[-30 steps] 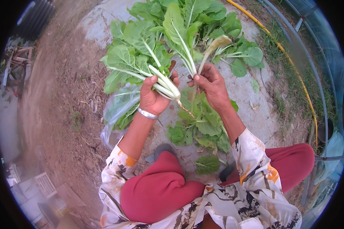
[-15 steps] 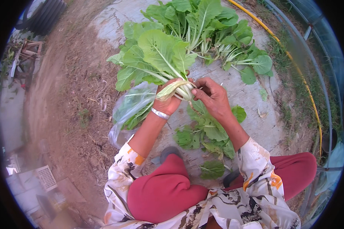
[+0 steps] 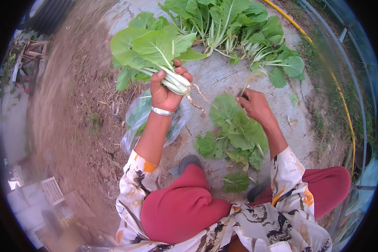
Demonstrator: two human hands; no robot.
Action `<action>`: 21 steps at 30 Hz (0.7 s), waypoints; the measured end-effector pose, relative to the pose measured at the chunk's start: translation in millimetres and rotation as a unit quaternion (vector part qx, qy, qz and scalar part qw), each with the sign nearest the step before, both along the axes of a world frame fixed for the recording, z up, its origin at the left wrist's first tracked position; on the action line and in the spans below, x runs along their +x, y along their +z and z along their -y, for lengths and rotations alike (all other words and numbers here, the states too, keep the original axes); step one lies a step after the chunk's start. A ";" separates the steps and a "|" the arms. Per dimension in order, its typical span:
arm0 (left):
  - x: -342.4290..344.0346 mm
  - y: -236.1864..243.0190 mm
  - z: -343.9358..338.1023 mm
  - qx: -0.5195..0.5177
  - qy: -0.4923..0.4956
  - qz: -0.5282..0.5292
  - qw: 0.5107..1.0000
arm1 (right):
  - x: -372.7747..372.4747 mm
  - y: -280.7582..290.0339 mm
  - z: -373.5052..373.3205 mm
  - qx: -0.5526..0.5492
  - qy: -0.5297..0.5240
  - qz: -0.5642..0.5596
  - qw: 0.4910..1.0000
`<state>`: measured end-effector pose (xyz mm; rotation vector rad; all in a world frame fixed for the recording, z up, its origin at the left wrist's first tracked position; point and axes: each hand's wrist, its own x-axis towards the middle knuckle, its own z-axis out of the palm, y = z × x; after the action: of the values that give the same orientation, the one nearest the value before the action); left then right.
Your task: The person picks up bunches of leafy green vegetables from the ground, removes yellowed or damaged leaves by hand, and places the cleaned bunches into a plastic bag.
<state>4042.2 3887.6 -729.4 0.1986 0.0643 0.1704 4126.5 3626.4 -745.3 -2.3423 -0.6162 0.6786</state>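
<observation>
My left hand (image 3: 166, 95) is wrapped round the pale stems of a leafy green vegetable plant (image 3: 154, 47). Its broad leaves spread up and to the left, and thin brownish roots dangle beyond my fingers. To the right, my right hand (image 3: 258, 108) pinches a limp yellowish leaf (image 3: 250, 79), blurred by motion. Below that hand lies a small heap of loose green leaves (image 3: 239, 130), with a single leaf (image 3: 236, 182) nearer my feet. A larger pile of the same greens (image 3: 227, 25), roots and stems toward me, rests at the far side.
A clear plastic bag (image 3: 132, 126) with greens inside lies beside my left forearm. The pale ground sheet (image 3: 201, 77) meets dry soil (image 3: 88, 138) on the left. A yellow hose (image 3: 339, 94) curves along the right, by grass and a metal frame (image 3: 359, 80).
The yellowish leaf has come away from the plant; my right hand has carried it right. My left hand has moved left with the plant and turned it, so its roots now show.
</observation>
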 end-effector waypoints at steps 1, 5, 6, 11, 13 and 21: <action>0.3 -2.6 0.3 -0.023 -0.012 0.012 1.000 | -1.4 -2.7 2.3 0.001 -0.004 0.056 0.998; -2.8 -8.7 2.2 -0.042 -0.042 0.036 0.998 | -11.1 31.2 -14.9 0.165 -0.027 0.085 0.982; -4.3 -7.9 3.4 -0.034 -0.041 0.035 0.998 | -18.8 47.7 -29.6 0.236 -0.032 -0.002 0.971; 2.7 -7.3 12.9 0.047 -0.069 0.003 0.997 | -47.2 74.4 -65.0 0.280 0.019 -0.021 0.960; 2.4 -1.7 17.0 0.086 -0.051 -0.014 0.995 | -50.8 61.3 -70.0 0.309 -0.003 0.082 0.948; -1.9 8.7 31.4 0.166 0.004 -0.114 0.979 | -43.0 49.7 -70.6 0.160 0.022 0.241 0.957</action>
<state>4040.3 3856.3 -720.7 0.5509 0.2666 0.1650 4083.5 3697.0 -695.6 -2.1889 -0.9162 0.0043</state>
